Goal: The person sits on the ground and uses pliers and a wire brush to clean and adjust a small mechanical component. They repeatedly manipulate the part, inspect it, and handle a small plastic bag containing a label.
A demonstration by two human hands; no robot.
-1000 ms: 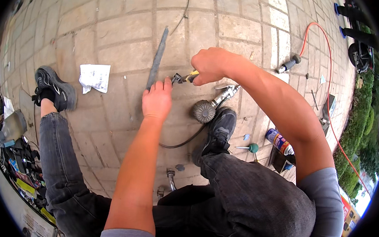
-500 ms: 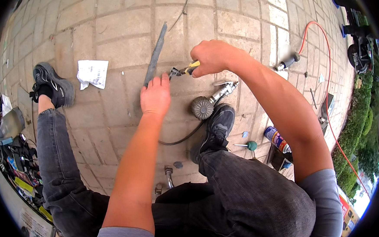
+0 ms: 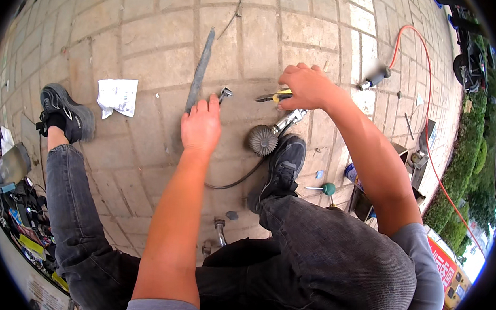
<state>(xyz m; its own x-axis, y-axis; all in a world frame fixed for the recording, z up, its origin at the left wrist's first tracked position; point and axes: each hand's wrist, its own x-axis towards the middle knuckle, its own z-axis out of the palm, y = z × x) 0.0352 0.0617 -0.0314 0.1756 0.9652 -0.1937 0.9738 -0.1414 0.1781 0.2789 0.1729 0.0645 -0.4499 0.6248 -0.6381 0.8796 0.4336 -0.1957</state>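
Note:
My left hand (image 3: 201, 128) is low over the paving with its fingers bent around a small metal fitting (image 3: 225, 93); the fitting's head shows past the fingertips. A flat grey rubbery strip (image 3: 202, 67) runs from beside that hand toward the far side. To the right, my right hand (image 3: 306, 87) is closed on yellow-handled pliers (image 3: 270, 97), whose dark jaws point left toward the fitting, apart from it. The rear of the handles is hidden by the palm. Just below the pliers lies a chrome hand tool (image 3: 287, 122) with a round ribbed dark head (image 3: 263, 140) and a black hose.
A white packet (image 3: 117, 97) lies at left near my shoe (image 3: 66, 112). Beyond my right arm are a red hose (image 3: 430, 98) with a connector, a green-handled screwdriver (image 3: 328, 189) and a can (image 3: 351, 174). A thin dark strip (image 3: 231, 16) lies far ahead.
My right hand has moved right with the pliers, and their jaws have come away from the metal fitting. My left hand has stayed nearly in place.

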